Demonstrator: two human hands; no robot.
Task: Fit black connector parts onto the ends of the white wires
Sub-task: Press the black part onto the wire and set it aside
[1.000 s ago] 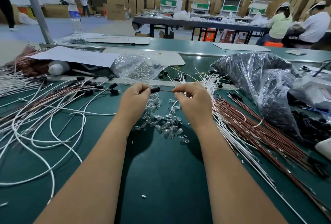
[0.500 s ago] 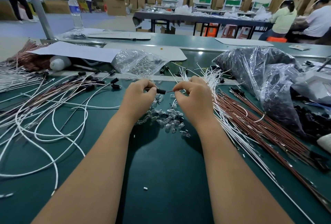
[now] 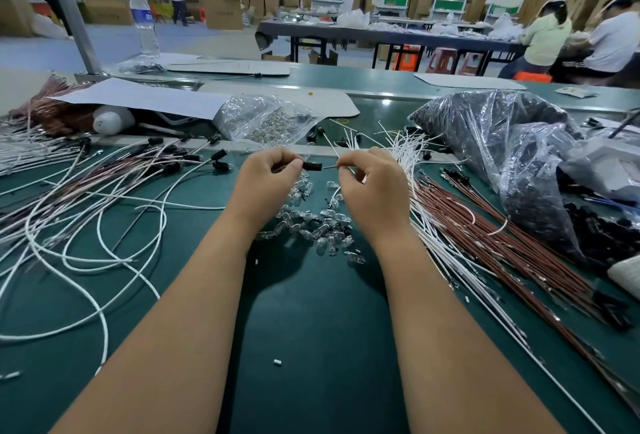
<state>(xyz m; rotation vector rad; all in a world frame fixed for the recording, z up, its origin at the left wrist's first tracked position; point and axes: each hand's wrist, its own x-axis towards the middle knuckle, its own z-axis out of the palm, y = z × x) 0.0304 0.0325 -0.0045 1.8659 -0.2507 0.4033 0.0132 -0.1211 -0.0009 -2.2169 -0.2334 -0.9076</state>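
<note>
Above the green bench [image 3: 311, 329], small black ribbed connector [image 3: 312, 166] in left-hand [image 3: 266, 187] pinch grip, wire [image 3: 330, 167] in right-hand [image 3: 374, 191] pinch.

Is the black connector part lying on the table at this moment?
No, the left hand pinches the black connector part in the air above the small clear bulbs, while the right hand brings a thin wire end to it.

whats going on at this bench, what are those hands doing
A person is assembling wire leads at a green bench. The left hand pinches a small black connector part, while the right hand pinches a thin wire end aimed at the connector's opening; whether it is seated is unclear. Small clear bulbs lie below the hands, loose white wires and brown wires to the right, finished leads to the left.
</note>
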